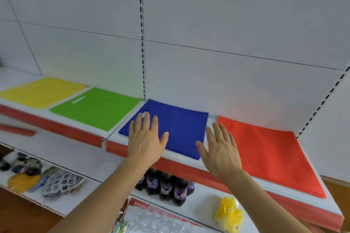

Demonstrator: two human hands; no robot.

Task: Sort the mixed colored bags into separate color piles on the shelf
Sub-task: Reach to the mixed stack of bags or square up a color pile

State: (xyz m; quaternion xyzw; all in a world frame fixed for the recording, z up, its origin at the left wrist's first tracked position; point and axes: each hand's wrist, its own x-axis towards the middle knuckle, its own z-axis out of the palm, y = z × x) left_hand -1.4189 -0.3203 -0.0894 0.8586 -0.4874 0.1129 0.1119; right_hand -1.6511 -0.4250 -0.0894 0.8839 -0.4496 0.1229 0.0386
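- A white metal shelf (189, 159) with a red front strip carries four flat, rectangular fabric bags laid side by side, seen from above and in front
- From left to right: a yellow bag (41, 91), a green bag (100, 108) with a narrow slot handle cut near its left edge, a blue bag (180, 128), and a red bag (269, 155) (the largest in view, its near corner reaching the shelf's front edge)
- The bags look matte and smooth, with no visible wrinkles; each lies apart from its neighbour by a thin strip of white shelf
- The left hand (145, 140) lies flat on the blue bag's left part, fingers straight and slightly spread, fingertips by the bag's cut-out handle
- The right hand (220, 153) is open with fingers spread over the gap between blue and red bags, thumb over the blue bag's right edge; whether it touches the shelf cannot be told
- On the lower shelf stand dark bottles (166, 185) and a yellow toy (228, 213)
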